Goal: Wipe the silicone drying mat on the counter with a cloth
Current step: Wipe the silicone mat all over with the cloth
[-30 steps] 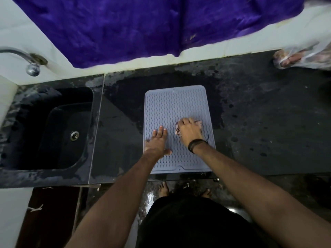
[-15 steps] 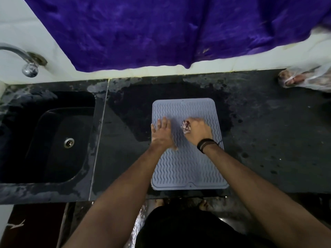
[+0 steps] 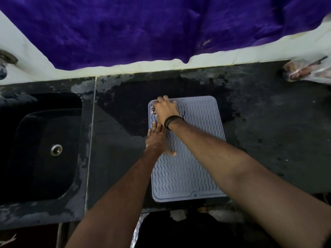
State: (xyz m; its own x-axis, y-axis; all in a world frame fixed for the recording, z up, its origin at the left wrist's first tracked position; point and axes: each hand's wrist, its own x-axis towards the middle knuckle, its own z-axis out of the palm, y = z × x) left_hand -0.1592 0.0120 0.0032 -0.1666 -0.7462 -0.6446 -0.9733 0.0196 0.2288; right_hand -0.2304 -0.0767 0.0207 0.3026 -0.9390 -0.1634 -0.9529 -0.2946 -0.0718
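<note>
A grey silicone drying mat [image 3: 195, 158] with wavy ridges lies on the dark counter [image 3: 268, 140], its near edge at the counter's front. My right hand [image 3: 165, 110] is at the mat's far left corner, gripping a small patterned cloth [image 3: 153, 110] that shows at its left side and is mostly hidden under the palm. My left hand [image 3: 156, 138] lies flat with straight fingers on the mat's left edge, just below the right wrist, which wears a black band.
A dark sink [image 3: 44, 149] with a metal drain sits to the left, a tap [image 3: 5, 63] at the far left edge. A purple fabric [image 3: 143, 27] hangs over the wall behind. A plastic bag [image 3: 308, 71] lies at the counter's far right.
My right hand has slid the cloth from the mat's middle to its far left corner. My left hand stays flat on the mat's left side. The camera has moved closer.
</note>
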